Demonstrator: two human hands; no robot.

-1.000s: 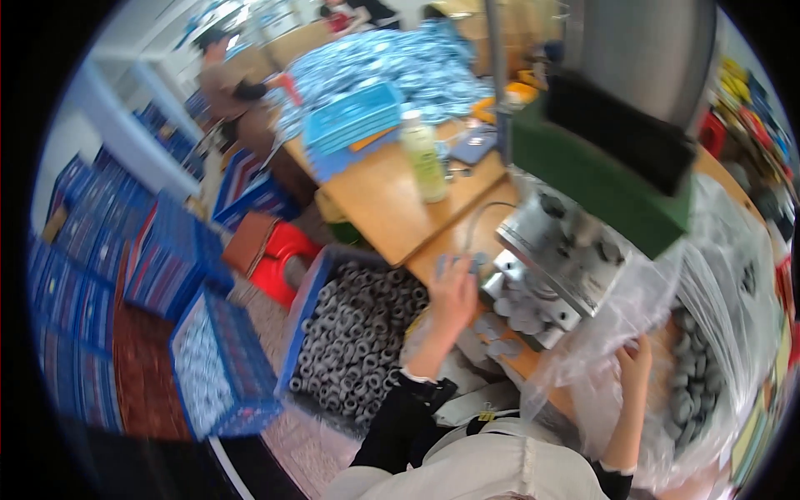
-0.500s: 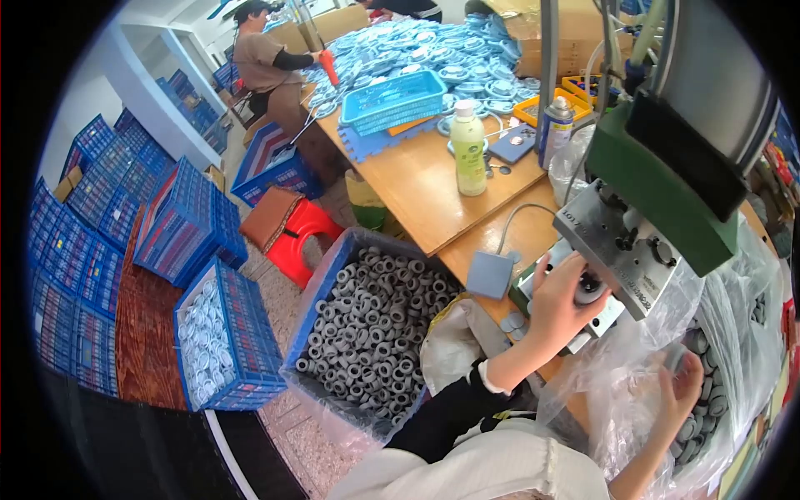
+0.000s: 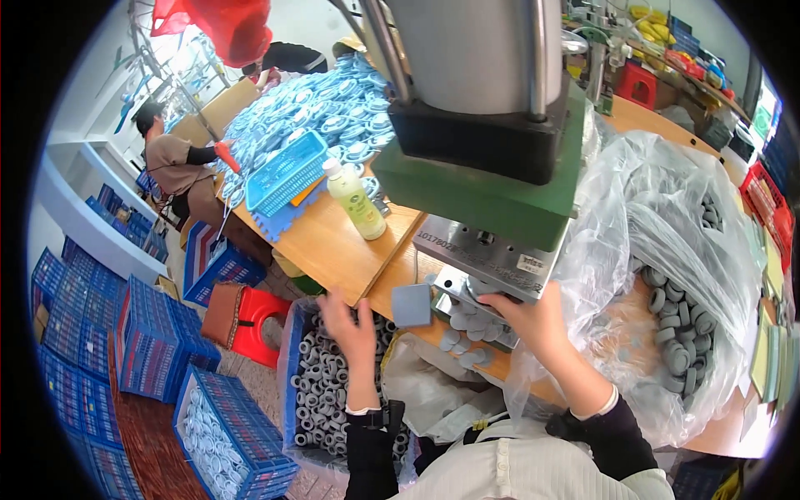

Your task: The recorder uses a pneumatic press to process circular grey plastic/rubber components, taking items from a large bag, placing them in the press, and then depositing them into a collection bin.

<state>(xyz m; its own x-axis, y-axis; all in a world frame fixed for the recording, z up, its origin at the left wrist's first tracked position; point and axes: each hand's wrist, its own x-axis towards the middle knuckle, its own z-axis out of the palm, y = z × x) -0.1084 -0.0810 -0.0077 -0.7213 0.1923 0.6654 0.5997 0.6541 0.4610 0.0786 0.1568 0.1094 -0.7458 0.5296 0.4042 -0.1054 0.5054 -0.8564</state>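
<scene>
My left hand [image 3: 350, 331] is above the blue bin [image 3: 292, 367] of grey plastic rings [image 3: 321, 392], fingers apart and nothing in it. Under the metal plate [image 3: 483, 258] of a green bench press [image 3: 483, 196], my right hand [image 3: 537, 321] reaches in from the right. Its fingers are closed at a grey round part [image 3: 478, 288] on the press fixture [image 3: 454, 286]; the plate hides some of the fingertips. Thin grey discs [image 3: 471, 357] lie scattered in front of the fixture.
A clear plastic bag [image 3: 617, 242] with grey round parts [image 3: 679, 333] lies right of the press. A square grey pad [image 3: 412, 305], a bottle [image 3: 356, 200] and a light-blue basket [image 3: 287, 172] are on the table. A red stool [image 3: 262, 325] stands left; a person [image 3: 179, 158] works farther back.
My left hand has let go of the grey ring at the press and moved left over the bin. My right hand has come from the bag to the fixture. The view has turned right.
</scene>
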